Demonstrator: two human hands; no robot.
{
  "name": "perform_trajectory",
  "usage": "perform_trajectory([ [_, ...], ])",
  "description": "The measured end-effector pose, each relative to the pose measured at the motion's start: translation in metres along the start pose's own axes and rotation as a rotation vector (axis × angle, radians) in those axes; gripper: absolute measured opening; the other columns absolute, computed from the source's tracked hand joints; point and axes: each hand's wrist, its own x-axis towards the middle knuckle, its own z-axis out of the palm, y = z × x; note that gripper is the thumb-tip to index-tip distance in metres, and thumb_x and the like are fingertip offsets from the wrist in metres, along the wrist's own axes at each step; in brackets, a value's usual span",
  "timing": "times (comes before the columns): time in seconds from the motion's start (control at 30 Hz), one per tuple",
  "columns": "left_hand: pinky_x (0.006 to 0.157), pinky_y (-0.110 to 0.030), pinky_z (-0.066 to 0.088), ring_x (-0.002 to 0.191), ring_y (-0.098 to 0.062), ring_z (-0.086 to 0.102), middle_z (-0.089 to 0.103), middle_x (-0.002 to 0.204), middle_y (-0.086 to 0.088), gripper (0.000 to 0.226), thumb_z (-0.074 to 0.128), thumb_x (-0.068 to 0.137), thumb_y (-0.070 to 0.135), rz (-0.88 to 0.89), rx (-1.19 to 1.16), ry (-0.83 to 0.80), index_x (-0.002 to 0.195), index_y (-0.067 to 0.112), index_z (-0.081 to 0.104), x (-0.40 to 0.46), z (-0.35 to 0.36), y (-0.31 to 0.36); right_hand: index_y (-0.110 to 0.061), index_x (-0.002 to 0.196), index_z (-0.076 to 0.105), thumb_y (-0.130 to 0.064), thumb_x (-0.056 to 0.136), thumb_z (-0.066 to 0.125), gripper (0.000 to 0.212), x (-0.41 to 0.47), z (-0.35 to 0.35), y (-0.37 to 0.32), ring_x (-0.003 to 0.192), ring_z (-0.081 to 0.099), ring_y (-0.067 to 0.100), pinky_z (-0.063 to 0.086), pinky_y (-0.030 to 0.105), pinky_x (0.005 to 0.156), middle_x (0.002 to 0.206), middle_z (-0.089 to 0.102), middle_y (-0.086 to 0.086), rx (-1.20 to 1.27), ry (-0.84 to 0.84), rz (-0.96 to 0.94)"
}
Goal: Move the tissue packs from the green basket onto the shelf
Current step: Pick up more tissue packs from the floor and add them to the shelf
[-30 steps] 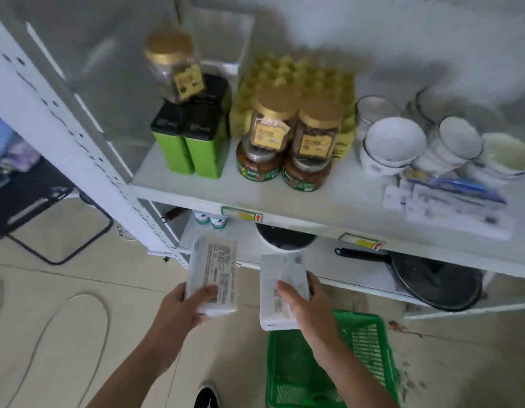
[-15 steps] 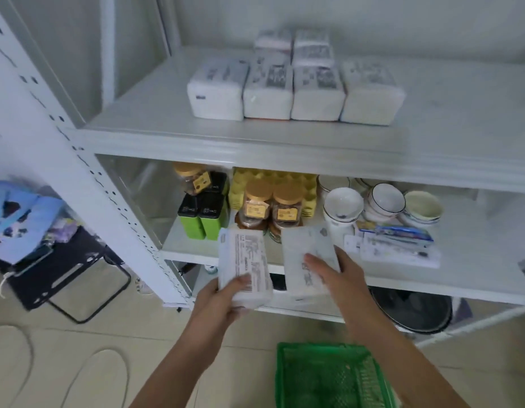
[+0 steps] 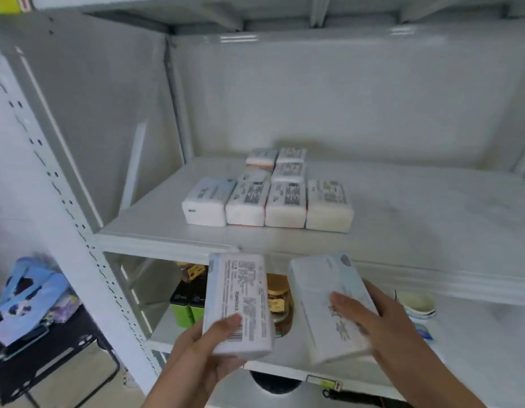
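Both carried packs hang just below the front edge of the shelf, so the placing move, as I judge it, goes up and forward. The left hand grips one tissue pack from beneath, thumb on its printed face, long axis pointing toward the shelf's back. The right hand holds a second pack likewise, fingers curled over it. Both are white, plastic-wrapped blocks. The stocked packs sit left of centre; bare shelf lies to their right, nearer the right hand.
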Motion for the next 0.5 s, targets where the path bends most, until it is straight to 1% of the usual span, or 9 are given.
perform_trajectory([
  [0.03, 0.079, -0.05, 0.066, 0.082, -0.036, 0.081, 0.081, 0.102, -0.022, 0.071, 0.099, 0.051, 0.011, 0.007, 0.012, -0.02, 0.115, 0.002, 0.071, 0.002, 0.001, 0.007, -0.032, 0.113, 0.077, -0.071, 0.005, 0.096, 0.116, 0.001, 0.0, -0.007, 0.087, 0.082, 0.024, 0.059, 0.039, 0.08, 0.1, 0.085, 0.002, 0.023, -0.002, -0.016],
  [0.1, 0.068, -0.045, 0.068, 0.084, -0.036, 0.081, 0.081, 0.105, -0.022, 0.076, 0.096, 0.05, 0.005, 0.021, 0.012, -0.059, 0.121, 0.0, 0.069, 0.009, 0.0, 0.021, -0.032, 0.113, 0.078, -0.07, 0.009, 0.097, 0.113, 0.001, 0.002, -0.022, 0.092, 0.082, 0.028, 0.061, 0.044, 0.085, 0.103, 0.085, 0.004, 0.045, -0.004, -0.049],
  [0.13, 0.067, -0.045, 0.068, 0.088, -0.037, 0.081, 0.08, 0.107, -0.023, 0.083, 0.097, 0.047, 0.007, 0.03, 0.015, -0.083, 0.123, -0.001, 0.068, 0.011, 0.001, 0.03, -0.031, 0.113, 0.078, -0.068, 0.018, 0.099, 0.104, 0.002, 0.003, -0.03, 0.094, 0.081, 0.03, 0.062, 0.049, 0.088, 0.104, 0.085, 0.005, 0.041, 0.004, -0.065],
  [0.2, 0.068, -0.046, 0.068, 0.089, -0.036, 0.081, 0.08, 0.109, -0.022, 0.092, 0.101, 0.04, 0.025, 0.091, 0.04, -0.095, 0.122, 0.0, 0.068, 0.018, -0.001, 0.047, -0.029, 0.115, 0.077, -0.055, 0.048, 0.094, 0.073, 0.005, 0.004, -0.045, 0.098, 0.08, 0.032, 0.061, 0.057, 0.097, 0.105, 0.084, 0.006, 0.035, 0.016, -0.102],
  [0.23, 0.067, -0.045, 0.067, 0.088, -0.034, 0.081, 0.08, 0.108, -0.021, 0.087, 0.099, 0.045, 0.028, 0.132, 0.046, -0.099, 0.121, 0.0, 0.068, 0.023, -0.004, 0.056, -0.027, 0.117, 0.076, -0.047, 0.059, 0.088, 0.061, 0.007, 0.002, -0.052, 0.1, 0.08, 0.032, 0.06, 0.058, 0.099, 0.105, 0.084, 0.006, 0.037, 0.029, -0.113],
  [0.27, 0.065, -0.043, 0.067, 0.086, -0.032, 0.081, 0.081, 0.108, -0.02, 0.072, 0.091, 0.058, 0.026, 0.168, 0.044, -0.098, 0.122, 0.001, 0.068, 0.027, -0.006, 0.067, -0.026, 0.118, 0.075, -0.041, 0.064, 0.083, 0.056, 0.011, -0.001, -0.058, 0.1, 0.08, 0.032, 0.06, 0.056, 0.099, 0.105, 0.084, 0.006, 0.041, 0.046, -0.115],
  [0.37, 0.069, -0.041, 0.067, 0.09, -0.028, 0.081, 0.08, 0.113, -0.017, 0.042, 0.068, 0.084, 0.019, 0.208, 0.036, -0.074, 0.123, 0.002, 0.068, 0.043, -0.019, 0.097, -0.021, 0.118, 0.074, -0.035, 0.068, 0.08, 0.052, 0.024, -0.011, -0.073, 0.098, 0.08, 0.029, 0.062, 0.045, 0.089, 0.106, 0.084, 0.007, 0.048, 0.085, -0.12],
  [0.43, 0.075, -0.043, 0.065, 0.097, -0.031, 0.08, 0.079, 0.116, -0.017, 0.039, 0.067, 0.089, 0.021, 0.21, 0.052, -0.059, 0.123, 0.003, 0.068, 0.058, -0.034, 0.116, -0.021, 0.118, 0.074, -0.036, 0.07, 0.079, 0.05, 0.033, -0.021, -0.082, 0.096, 0.08, 0.028, 0.061, 0.041, 0.083, 0.106, 0.084, 0.008, 0.032, 0.107, -0.137],
  [0.5, 0.073, -0.043, 0.066, 0.1, -0.033, 0.078, 0.079, 0.118, -0.017, 0.045, 0.07, 0.083, 0.024, 0.219, 0.071, -0.01, 0.123, 0.004, 0.069, 0.072, -0.049, 0.134, -0.019, 0.119, 0.074, -0.037, 0.075, 0.079, 0.048, 0.044, -0.032, -0.089, 0.092, 0.08, 0.027, 0.061, 0.039, 0.079, 0.106, 0.084, 0.01, 0.024, 0.141, -0.14],
])
